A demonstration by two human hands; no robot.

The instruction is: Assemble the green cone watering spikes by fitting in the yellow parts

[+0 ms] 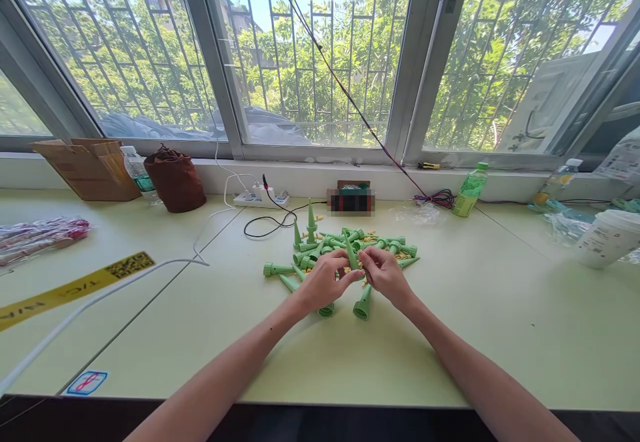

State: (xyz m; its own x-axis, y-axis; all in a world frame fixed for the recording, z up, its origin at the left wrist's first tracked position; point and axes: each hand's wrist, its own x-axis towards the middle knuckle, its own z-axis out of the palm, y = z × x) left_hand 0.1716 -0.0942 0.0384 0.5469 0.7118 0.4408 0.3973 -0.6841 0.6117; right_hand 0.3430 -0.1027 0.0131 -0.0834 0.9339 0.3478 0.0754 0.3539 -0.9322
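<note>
My left hand (327, 282) is closed around a green plastic watering spike (351, 254), its pointed end tilted up and away from me. Right beside it, my right hand (384, 273) is in a pinch at the spike's lower end; what sits between those fingertips is too small and covered to make out. Beneath and behind both hands lies a heap of similar green spikes (395, 247) mixed with small yellow pieces (371, 233). Two spikes stand upright at the back, one of them a tall spike (311, 222). Nearest me, a loose spike (363, 303) shows its open round end.
Behind the heap are a power strip (260, 198), a dark box (351, 200) and a green bottle (470, 190). A white cup (607, 239) stands right. Left are a brown pouch (175, 179), a cardboard box (87, 170) and a white cable (100, 289) crossing the table.
</note>
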